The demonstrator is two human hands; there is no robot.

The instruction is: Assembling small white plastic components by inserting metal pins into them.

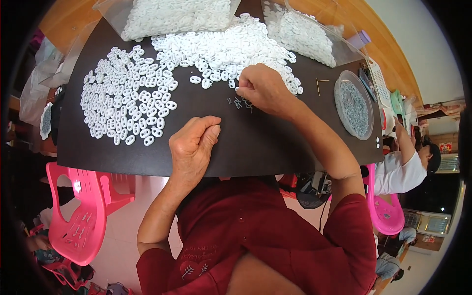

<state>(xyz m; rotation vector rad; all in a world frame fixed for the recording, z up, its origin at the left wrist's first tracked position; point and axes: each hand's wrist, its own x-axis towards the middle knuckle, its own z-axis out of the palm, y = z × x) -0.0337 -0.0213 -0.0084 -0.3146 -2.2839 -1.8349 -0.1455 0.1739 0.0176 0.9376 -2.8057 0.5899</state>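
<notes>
My left hand (192,143) rests on the dark board (255,142) as a closed fist; whether it holds anything is hidden. My right hand (261,88) reaches forward to the near edge of a heap of small white plastic oval rings (231,44), fingertips pinched on one white piece. A few tiny metal pins (239,102) lie on the board just under that hand. To the left, several white rings (129,93) are laid flat in a spread-out patch.
Clear bags of white rings (172,14) sit at the far edge. A round clear dish of small metal parts (354,104) stands right. Pink plastic chairs (81,211) are at lower left and right (386,216). Another person (408,167) sits at right.
</notes>
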